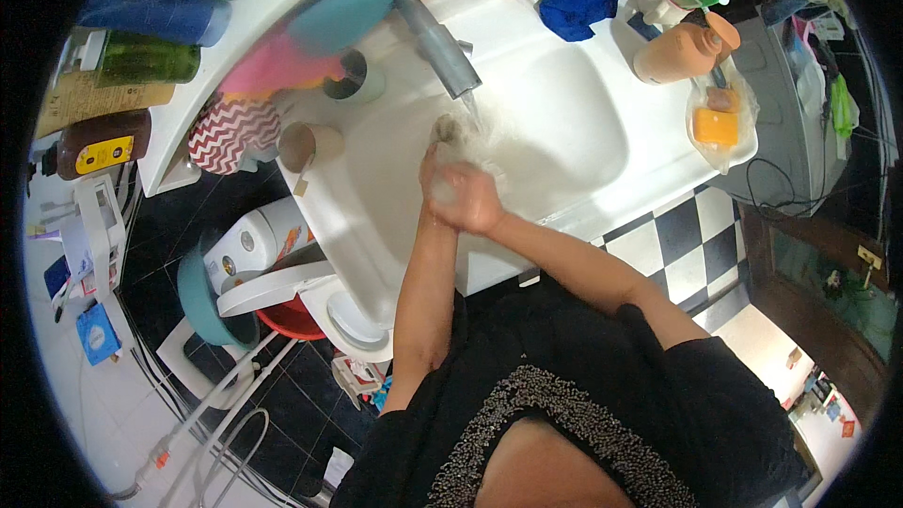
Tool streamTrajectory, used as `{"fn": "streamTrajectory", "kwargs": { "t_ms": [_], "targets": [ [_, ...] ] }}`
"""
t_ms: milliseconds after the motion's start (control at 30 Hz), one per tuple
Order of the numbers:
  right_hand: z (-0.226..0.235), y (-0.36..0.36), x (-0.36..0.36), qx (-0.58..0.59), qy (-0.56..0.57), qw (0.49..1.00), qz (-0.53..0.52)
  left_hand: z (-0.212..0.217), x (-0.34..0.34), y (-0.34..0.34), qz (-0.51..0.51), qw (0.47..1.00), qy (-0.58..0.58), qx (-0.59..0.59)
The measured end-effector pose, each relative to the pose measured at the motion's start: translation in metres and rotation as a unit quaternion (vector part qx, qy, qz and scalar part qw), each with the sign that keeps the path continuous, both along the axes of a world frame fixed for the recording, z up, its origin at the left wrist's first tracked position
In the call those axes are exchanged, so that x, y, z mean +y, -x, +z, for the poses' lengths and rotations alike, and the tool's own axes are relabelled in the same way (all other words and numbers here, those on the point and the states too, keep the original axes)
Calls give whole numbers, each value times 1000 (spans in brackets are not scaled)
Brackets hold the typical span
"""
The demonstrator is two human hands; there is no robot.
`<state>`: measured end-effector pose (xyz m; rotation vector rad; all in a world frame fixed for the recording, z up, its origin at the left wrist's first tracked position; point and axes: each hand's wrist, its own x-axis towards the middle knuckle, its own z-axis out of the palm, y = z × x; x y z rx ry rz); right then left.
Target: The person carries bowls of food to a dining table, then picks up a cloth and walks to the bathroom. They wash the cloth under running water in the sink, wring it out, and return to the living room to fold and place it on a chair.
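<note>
Around the grey tap (440,52) spread a white sink (574,132). Just nearside of the tap, the right hand (467,198) lay over the left hand (429,169); both were blurred, so whether the fingers were spread, pressed together or pinching something, I could not tell. The tap's long axis slanted from the sink's back edge toward the near side and rightward, its mouth aimed down, with water (473,115) running out by the hands. Left of the tap stood a cup (326,143); well right of it, a peach pump bottle (673,52) and an orange block (716,128). Far left of it, a brown bottle (139,134) wore a yellow label (104,156), its print too small to read. Checkered tiles (682,230) covered the floor, lower right of the tap.
</note>
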<state>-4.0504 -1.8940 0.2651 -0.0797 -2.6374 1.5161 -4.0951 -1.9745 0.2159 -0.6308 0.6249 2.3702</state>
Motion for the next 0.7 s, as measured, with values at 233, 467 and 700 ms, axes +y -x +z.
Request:
{"fn": "streamTrajectory", "kwargs": {
  "t_ms": [233,467,700],
  "targets": [
    [-54,60,72,-54,-139,979,-137,0,8,2,37,996,80,-16],
    [-75,42,152,-55,-449,890,-54,-22,-44,-8,-217,512,758,341],
    [-116,43,113,22,-332,936,114,-57,9,30,-299,235,711,591]
  ]
}}
